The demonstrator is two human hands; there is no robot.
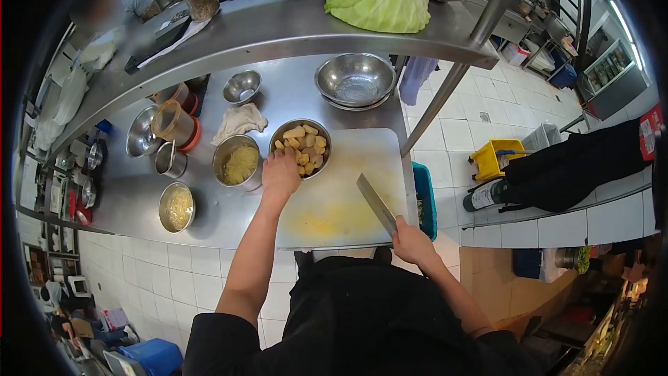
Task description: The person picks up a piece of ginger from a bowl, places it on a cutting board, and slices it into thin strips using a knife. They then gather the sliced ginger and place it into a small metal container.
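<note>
A: Which step is judged to be in hand?

B: The cut pieces appear to be gathered into a bowl. The left hand (280, 173) is laid at the near rim of the steel bowl of potato chunks (300, 147), which stands at the far left corner of the white cutting board (348, 195). The fingers are held together and pointed into the bowl; whether the rim is gripped or a chunk is pinched cannot be told.

A: And the blade?

B: The cleaver (376, 203) is held by the right hand (412, 242) at the board's near right edge, the fingers wrapped tight around the handle and the blade angled up over the board, well apart from the bowl. No pieces are seen on the board, only a yellow stain.

A: What is called for by the next move?

B: Probably that the bowl be steadied or slid off the board (a second bowl of yellow mash (239, 162) stands just beside it on the worktop (132, 195), so little room is left on that side). The cleaver's edge would have to be kept turned away from the left forearm.
</note>
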